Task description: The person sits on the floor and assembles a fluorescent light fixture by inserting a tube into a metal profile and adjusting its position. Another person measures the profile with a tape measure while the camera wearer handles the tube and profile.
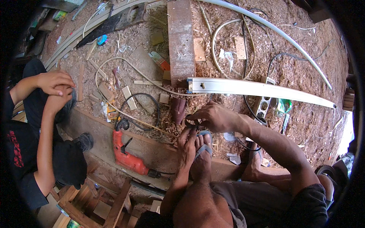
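Just above my sandalled foot (201, 161), both hands meet around a small black ring-shaped thing (191, 123); its exact kind is too small to make out. My left hand (185, 143) comes up from below, its fingers closed against the ring's lower side. From the right, my right hand (215, 117) reaches over with bent fingers pinching its upper side. A brown-red tapered piece (178, 110) stands close beyond the hands. Left of them, a red power drill (129, 159) lies on the ledge.
A white strip (258, 88) and a thick plank (181, 41) lie ahead among wood shavings. A power strip (262, 108) and looping cables (157, 110) surround the hands. At left sits another person in black (53, 152), hands together. A wooden frame (118, 203) stands below.
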{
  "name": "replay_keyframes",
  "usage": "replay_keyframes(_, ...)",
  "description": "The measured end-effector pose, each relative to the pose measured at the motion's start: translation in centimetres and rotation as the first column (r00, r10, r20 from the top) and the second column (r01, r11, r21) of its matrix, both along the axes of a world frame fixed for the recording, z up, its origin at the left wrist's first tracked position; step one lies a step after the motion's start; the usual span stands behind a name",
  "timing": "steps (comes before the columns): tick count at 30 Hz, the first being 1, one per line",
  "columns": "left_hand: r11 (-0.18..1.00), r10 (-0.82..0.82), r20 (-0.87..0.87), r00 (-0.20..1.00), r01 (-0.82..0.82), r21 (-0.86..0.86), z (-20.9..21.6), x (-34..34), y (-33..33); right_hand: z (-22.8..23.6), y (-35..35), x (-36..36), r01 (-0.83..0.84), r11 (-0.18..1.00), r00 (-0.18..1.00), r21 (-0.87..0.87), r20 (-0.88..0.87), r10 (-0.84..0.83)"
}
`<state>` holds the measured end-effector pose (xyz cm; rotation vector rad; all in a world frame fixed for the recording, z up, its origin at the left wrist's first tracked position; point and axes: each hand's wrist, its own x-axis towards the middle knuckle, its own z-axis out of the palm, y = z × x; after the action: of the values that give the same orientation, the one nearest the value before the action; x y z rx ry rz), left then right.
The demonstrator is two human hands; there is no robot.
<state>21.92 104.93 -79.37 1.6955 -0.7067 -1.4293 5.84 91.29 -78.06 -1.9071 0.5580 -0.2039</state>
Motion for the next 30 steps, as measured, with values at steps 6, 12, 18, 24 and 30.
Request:
replay_keyframes(6,0.999,-0.044,0.150,0.988,0.043,0.009,0.0,-0.1,0.0,-0.7,0.4,-0.1,0.041,0.998,0.999,-0.045,0.026,-0.040)
replay_keyframes(12,0.999,0.037,0.215,0.976,-0.033,-0.022,-0.3,-0.9,-0.2,-0.3,0.5,0.0,0.037,0.995,0.998,-0.093,-0.050,-0.041)
replay_keyframes(18,1.000,-0.021,0.313,0.950,0.026,-0.011,0.6,-0.8,-0.2,-0.5,0.9,-0.4,-0.031,0.963,0.994,-0.266,-0.107,0.003)
replay_keyframes(24,0.991,0.101,0.385,0.917,-0.057,-0.125,0.4,-1.2,-0.2,-1.5,1.3,-0.4,0.020,0.943,1.000,-0.332,-0.007,-0.024)
replay_keyframes(30,0.957,0.129,0.560,0.819,0.046,-0.288,0.7,-0.9,-0.8,-0.7,3.4,-1.5,0.391,0.859,0.920,-0.331,0.176,-0.351)
